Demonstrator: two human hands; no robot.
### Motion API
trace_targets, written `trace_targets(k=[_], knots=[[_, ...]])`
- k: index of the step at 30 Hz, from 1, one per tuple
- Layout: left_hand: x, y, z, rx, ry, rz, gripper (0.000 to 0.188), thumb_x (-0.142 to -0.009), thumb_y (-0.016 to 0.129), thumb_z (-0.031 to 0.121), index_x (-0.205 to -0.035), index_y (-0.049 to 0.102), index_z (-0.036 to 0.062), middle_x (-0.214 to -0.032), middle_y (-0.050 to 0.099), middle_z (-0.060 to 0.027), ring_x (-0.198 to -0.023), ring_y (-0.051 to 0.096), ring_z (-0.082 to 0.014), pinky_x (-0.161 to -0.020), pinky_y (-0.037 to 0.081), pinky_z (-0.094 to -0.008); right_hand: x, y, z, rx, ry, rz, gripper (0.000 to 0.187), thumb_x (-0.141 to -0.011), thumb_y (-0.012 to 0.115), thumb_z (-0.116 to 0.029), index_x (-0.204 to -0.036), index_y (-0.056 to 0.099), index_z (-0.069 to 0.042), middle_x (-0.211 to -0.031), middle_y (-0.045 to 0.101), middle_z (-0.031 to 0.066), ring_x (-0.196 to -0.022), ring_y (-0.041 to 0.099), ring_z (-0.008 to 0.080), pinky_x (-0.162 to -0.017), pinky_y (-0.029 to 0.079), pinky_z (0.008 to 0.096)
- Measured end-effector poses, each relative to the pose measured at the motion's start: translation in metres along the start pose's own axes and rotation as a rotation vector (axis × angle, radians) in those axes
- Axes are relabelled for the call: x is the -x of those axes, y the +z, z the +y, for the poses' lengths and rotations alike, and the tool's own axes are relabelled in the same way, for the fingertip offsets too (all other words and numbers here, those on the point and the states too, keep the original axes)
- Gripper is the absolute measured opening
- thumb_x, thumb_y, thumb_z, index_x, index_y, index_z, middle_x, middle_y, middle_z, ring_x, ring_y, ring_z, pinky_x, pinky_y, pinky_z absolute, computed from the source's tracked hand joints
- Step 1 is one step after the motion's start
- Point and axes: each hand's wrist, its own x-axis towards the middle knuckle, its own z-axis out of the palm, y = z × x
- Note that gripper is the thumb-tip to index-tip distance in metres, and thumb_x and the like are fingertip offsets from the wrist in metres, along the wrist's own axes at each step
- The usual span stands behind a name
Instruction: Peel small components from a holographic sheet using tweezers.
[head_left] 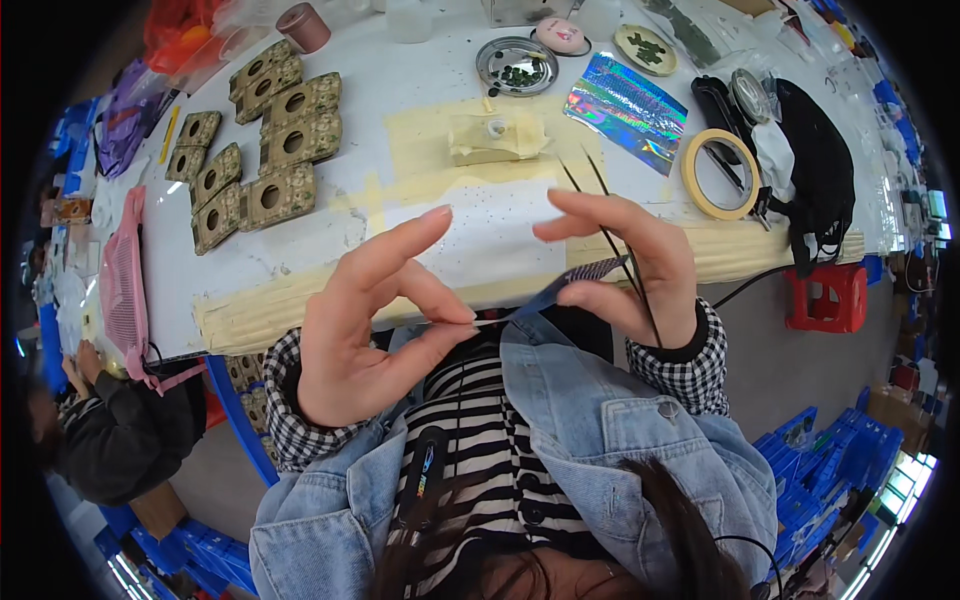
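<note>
Thin strip [575,283] held above the tabletop's [390,75] near edge

Left hand [370,310] pinches its left end; right hand [645,245], thumb and forefinger apart, carries black tweezers [644,302]. Strip lifted, not yet laid down.

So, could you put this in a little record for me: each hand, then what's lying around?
Left hand: pinching a thin, dark patterned strip
Right hand: holding slim black tweezers; unclear whether it grips the strip too
Straight ahead: beige, tape-covered rectangular block
To the left: camouflage-patterned rectangular pieces with round holes
To the right: shiny holographic sheet, round yellow masking-tape roll
Farther back: shallow round silvery dish holding small dark green pieces
</note>
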Motion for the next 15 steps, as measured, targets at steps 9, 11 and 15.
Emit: trace_targets(k=[9,11,15], knots=[[0.035,-0.004,-0.042,0.601,-0.181,-0.245,0.055,-0.085,0.069,0.006,-0.133,0.044,-0.0042,-0.123,0.054,-0.0137,-0.115,0.055,-0.0207,-0.097,0.044,-0.0339,0.026,-0.073,0.043,0.055,0.223,0.863,0.016,-0.089,0.067,-0.009,-0.102,0.067,0.001,-0.087,0.065,0.0008,-0.077,0.057,0.0052,-0.069,0.045,0.0177],[0.057,-0.009,-0.052,0.668,-0.366,-0.368,0.046,-0.089,0.065,0.008,-0.129,0.048,-0.0037,-0.122,0.056,-0.0131,-0.113,0.055,-0.0199,-0.096,0.044,-0.0330,0.031,-0.097,0.054,0.190,0.228,0.965,0.018,-0.089,0.066,-0.011,-0.101,0.066,0.003,-0.089,0.066,0.0020,-0.079,0.058,0.0058,-0.071,0.045,0.0181],[0.092,-0.005,-0.079,0.514,-0.736,-0.463,0.035,-0.096,0.054,0.014,-0.127,0.051,-0.0019,-0.117,0.059,-0.0108,-0.109,0.056,-0.0170,-0.095,0.044,-0.0297,0.050,-0.135,0.085,0.504,0.159,0.936,0.028,-0.090,0.066,-0.012,-0.111,0.062,0.005,-0.094,0.068,0.0077,-0.084,0.062,0.0092,-0.074,0.048,0.0216]])
